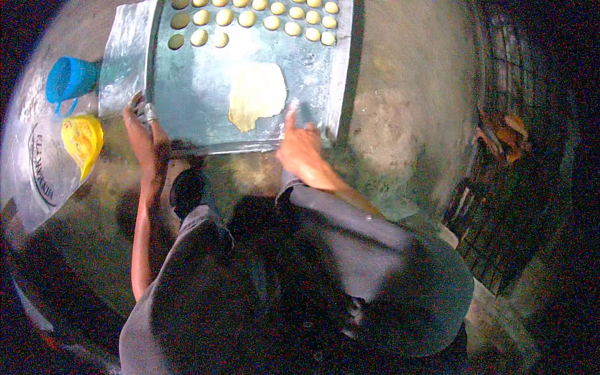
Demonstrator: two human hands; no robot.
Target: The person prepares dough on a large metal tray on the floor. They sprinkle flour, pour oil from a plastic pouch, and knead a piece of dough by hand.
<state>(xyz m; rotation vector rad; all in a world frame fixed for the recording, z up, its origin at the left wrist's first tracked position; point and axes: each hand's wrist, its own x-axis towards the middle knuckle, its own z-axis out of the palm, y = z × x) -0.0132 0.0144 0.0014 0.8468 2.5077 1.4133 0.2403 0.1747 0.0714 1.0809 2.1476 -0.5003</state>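
Observation:
A metal tray (187, 94) lies before me, with rows of small pale round dough pieces (246, 17) along its far side and a flattened, irregular sheet of pale dough (256, 94) nearer me. My left hand (145, 134) grips the tray's left edge near the front corner, fingertips whitish. My right hand (300, 144) is over the tray's front right part, just beside the dough sheet, index finger stretched out and other fingers bent; its fingertips are blurred. I see nothing held in it.
A blue plastic mug (70, 81) and a yellow plastic bag (82, 140) sit at the left beside a metal sheet (122, 50) and a printed sack (37, 194). My legs are below the tray on a concrete floor (406, 75). At the right are a dark grille and some brown pieces (506, 137).

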